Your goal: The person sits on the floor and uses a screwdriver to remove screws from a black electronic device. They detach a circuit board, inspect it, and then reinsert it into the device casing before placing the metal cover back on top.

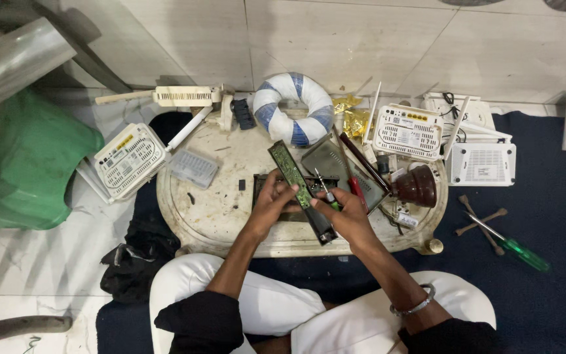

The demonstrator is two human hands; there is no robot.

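Head view: left hand (271, 202) grips the green circuit board (294, 177), which lies over the black casing (312, 213) at the table (198, 219) centre. Right hand (342, 211) is closed on a screwdriver (326, 192) beside the board. Step: board disassembly. Next move likely requires seating the tip squarely.

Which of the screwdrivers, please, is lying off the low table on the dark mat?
The green-handled screwdriver, alone on the dark mat at right; the red-handled one lies on the table.
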